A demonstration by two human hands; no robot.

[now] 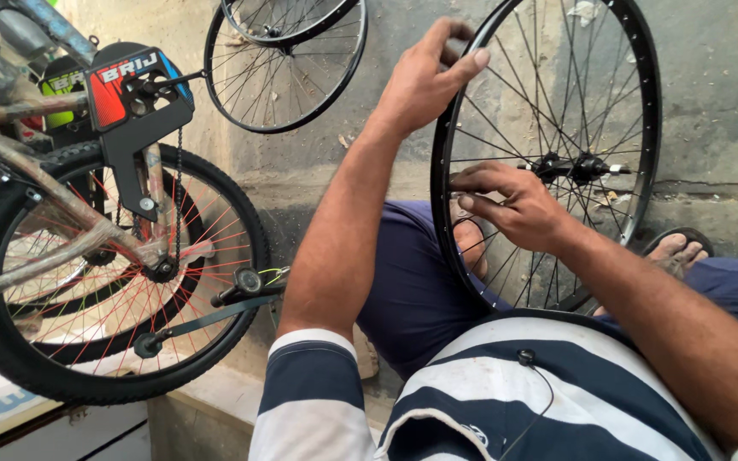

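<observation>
A roadside bicycle repair workshop.
At nine o'clock stood a bicycle (87, 222) with red spokes; bare black rims (288, 64) leaned against the concrete wall (711, 77) at twelve o'clock.

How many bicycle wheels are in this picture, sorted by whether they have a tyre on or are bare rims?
Bare black rims with spokes: 2, the wheel in the hands and the rim leaning on the wall.
Wheels with a tyre: 1, the red-spoked bike wheel.
Total: 3.
The left hand grips the held wheel's rim; the right hand is at its spokes.
</observation>
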